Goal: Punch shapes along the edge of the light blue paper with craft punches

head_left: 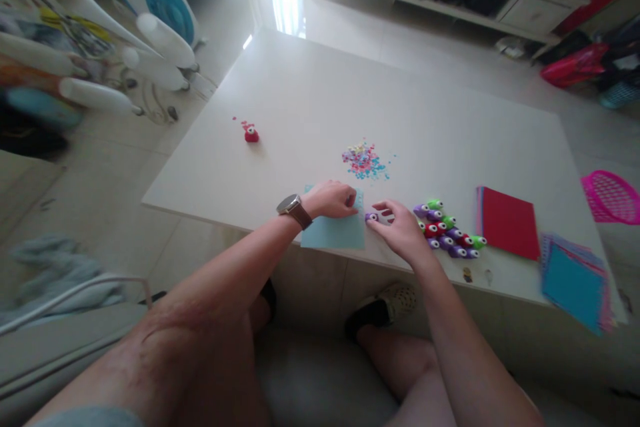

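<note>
Left hand (334,200) pinched blue paper (334,232) flat on worktop (310,100); right hand (400,230) gripped purple punch (371,217) at paper edge (punching step). Next likely needed firm press.

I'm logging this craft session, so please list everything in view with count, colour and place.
White rectangular table: one, centre.
Light blue paper sheet: one, near table edge, under left hand.
Small purple craft punch: one, at the sheet's right edge, by right fingertips.
Cluster of punches: about a dozen, purple, red, green, right of hands.
Lone red punch: one, far left.
Confetti pile: mixed colours, table centre.
Red paper stack: one, right.
Blue-topped paper stack: one, right corner.
Pink basket: one, floor right.
Left hand: wristwatch, on sheet.
Right hand: at purple punch.
</note>
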`<state>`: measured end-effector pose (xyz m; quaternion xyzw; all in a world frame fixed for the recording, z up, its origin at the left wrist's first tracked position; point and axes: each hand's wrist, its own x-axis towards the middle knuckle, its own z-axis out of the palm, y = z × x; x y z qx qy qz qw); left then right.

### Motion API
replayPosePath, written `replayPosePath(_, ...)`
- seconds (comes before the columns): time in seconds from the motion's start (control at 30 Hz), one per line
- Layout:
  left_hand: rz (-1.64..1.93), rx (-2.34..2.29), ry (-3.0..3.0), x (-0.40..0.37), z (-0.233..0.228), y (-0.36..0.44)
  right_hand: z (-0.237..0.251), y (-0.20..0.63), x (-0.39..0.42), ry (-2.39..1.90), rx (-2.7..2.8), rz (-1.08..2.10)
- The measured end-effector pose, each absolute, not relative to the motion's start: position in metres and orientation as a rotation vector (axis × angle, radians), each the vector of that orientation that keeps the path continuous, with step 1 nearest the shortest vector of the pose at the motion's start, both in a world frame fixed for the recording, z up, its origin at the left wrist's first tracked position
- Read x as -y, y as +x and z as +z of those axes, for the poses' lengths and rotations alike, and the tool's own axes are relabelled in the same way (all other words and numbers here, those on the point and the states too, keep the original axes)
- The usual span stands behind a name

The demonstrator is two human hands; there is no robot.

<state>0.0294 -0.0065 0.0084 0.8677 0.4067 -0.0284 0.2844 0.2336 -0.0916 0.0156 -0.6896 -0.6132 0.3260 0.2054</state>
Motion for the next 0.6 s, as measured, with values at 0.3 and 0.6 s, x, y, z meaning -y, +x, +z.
replayPosePath(0.3, -0.036, -1.083, 2.311, 0.004, 0.002, 0.027, 0.014, 0.262, 0.091, -2.053, 2.059, 0.507)
replayPosePath(0.6, 0.008, -1.080, 2.316, 0.005, -0.003, 0.027, 0.028, 0.266, 0.096, -2.024, 2.021, 0.533)
